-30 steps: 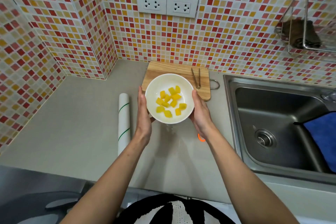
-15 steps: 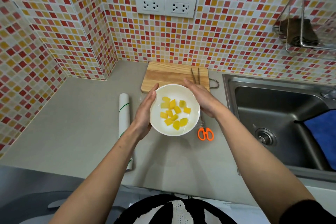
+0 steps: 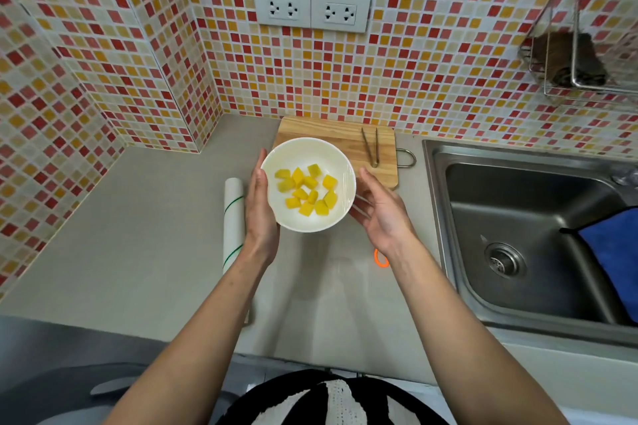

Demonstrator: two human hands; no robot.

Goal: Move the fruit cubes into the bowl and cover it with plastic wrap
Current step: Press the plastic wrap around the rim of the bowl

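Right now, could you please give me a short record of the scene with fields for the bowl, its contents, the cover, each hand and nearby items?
bowl: round white ceramic bowl, overlapping the near edge of the wooden cutting board
contents: yellow fruit cubes, all in the bowl
cover: clear plastic wrap stretched over the top, sheen at the right rim
left hand: flat against the bowl's left side
right hand: open, palm up, beside the right rim
nearby: white plastic-wrap roll left; metal tongs on board; orange scissor handle; steel sink right
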